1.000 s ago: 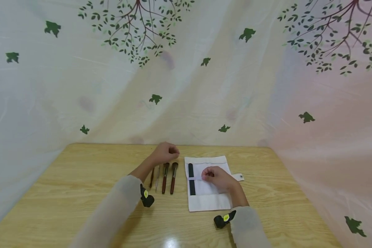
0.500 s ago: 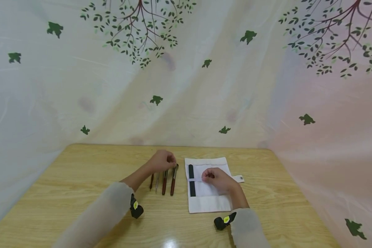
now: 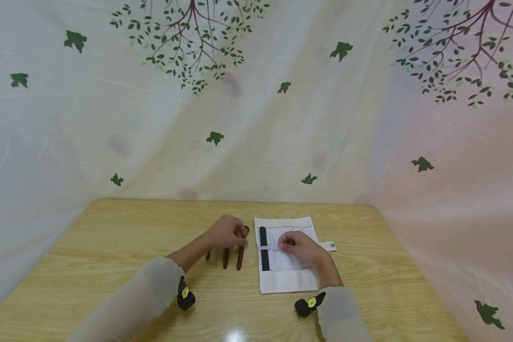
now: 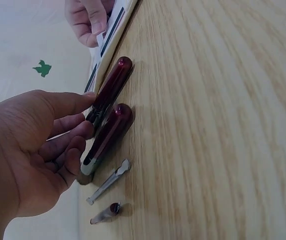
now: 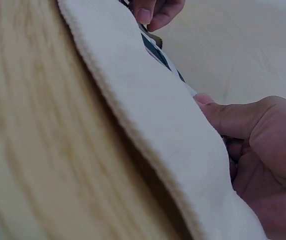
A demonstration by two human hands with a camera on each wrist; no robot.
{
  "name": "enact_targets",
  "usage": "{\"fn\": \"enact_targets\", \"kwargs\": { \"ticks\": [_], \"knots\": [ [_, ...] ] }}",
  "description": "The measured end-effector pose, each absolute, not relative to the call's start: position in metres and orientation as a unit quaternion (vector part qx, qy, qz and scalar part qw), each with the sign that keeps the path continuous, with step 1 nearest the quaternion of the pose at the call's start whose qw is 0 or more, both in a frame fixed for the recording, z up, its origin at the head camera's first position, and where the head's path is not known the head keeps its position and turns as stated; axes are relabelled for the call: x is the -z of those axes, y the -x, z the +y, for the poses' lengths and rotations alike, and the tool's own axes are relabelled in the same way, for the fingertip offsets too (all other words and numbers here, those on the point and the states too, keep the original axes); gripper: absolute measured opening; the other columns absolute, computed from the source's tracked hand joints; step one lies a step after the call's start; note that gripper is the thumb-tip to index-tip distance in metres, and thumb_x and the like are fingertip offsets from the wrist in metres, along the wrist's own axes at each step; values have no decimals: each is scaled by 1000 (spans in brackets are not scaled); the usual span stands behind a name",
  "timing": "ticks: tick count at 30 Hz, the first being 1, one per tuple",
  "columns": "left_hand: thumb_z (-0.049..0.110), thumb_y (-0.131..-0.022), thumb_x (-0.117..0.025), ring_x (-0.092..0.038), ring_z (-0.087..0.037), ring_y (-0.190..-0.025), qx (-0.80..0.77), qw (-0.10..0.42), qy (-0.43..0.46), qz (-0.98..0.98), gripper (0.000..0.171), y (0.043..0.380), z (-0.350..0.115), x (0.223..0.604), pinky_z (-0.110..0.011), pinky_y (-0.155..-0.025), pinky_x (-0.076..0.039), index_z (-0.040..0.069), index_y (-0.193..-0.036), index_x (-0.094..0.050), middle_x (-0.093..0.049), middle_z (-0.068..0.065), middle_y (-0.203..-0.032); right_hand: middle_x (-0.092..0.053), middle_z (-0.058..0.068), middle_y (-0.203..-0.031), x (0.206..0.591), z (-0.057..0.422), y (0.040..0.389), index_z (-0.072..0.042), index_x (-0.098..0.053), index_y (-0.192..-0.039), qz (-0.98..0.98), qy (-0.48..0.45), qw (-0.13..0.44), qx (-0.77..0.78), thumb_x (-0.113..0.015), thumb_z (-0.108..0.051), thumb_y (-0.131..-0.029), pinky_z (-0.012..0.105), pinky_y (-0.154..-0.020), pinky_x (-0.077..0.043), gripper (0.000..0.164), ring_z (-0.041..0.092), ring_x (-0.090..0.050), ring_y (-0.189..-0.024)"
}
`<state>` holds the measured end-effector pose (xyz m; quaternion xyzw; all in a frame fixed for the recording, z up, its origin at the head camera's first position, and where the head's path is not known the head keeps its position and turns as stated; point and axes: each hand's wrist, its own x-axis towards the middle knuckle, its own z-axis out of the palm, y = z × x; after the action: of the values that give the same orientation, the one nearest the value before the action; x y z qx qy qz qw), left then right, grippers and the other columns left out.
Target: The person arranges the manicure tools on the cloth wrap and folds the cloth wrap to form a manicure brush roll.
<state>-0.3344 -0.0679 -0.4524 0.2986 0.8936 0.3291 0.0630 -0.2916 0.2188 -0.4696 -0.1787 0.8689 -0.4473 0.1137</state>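
Observation:
My left hand [image 3: 227, 232] pinches a makeup brush [image 4: 114, 82] near the top of its dark red handle; the fingers partly hide its head in the head view. Beside it lies a second dark red makeup brush [image 4: 110, 132]. Farther left are a thin silvery tool [image 4: 108, 182] and a slim dark-ended one [image 4: 105, 214]. My right hand [image 3: 301, 246] pinches a white elastic strap [image 3: 272, 247] on an unfolded white cloth brush case [image 3: 288, 282]. Under that strap a flat black strip [image 3: 265, 260] lies along the case's left side.
The wooden table [image 3: 90, 266] carries everything. A snap tab [image 3: 328, 246] sticks out from the case's right edge. Behind the table hangs a pale curtain [image 3: 256, 156] printed with leaves and branches. Each sleeve cuff bears a small black camera [image 3: 185, 299].
My left hand came down from beyond the brushes onto the rightmost brush, then slid toward its handle; the brush shifted slightly right. My right hand stays at the strap.

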Motion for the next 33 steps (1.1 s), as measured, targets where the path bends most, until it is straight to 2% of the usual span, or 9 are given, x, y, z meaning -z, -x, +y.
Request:
{"fn": "enact_targets", "kwargs": {
  "ticks": [10, 19, 27, 33],
  "knots": [
    [25, -81, -90, -57, -8, -57, -313, 42, -254, 914, 27, 329, -54, 457, -25, -54, -47, 9, -88, -69, -62, 6, -67, -61, 2, -91, 473, 221, 297, -8, -66, -96, 872, 174, 113, 443, -61, -8, -103, 32, -82, -44, 9, 18, -54, -88],
    [23, -81, -89, -50, -8, -52, -304, 21, -213, 928, 30, 324, -45, 453, -24, -53, -45, 3, -92, -72, -56, 4, -57, -61, 3, -92, 472, 220, 297, -5, -66, -96, 870, 175, 110, 448, -61, -8, -103, 33, -82, -44, 9, 18, -53, -88],
    [17, -82, -85, -51, -8, -57, -273, -19, -217, 937, 20, 322, -41, 452, -30, -65, -53, 2, -92, -75, -63, 3, -71, -61, 4, -92, 471, 220, 296, -4, -66, -96, 865, 177, 110, 456, -61, -7, -102, 35, -83, -43, 8, 18, -53, -88],
    [15, -81, -83, -50, -7, -54, -289, -14, -205, 935, 21, 320, -40, 450, -27, -61, -51, 1, -95, -76, -68, 0, -75, -61, 2, -92, 474, 221, 296, -5, -66, -96, 867, 175, 116, 452, -61, -7, -103, 33, -83, -44, 9, 17, -53, -88]
  ]
}}
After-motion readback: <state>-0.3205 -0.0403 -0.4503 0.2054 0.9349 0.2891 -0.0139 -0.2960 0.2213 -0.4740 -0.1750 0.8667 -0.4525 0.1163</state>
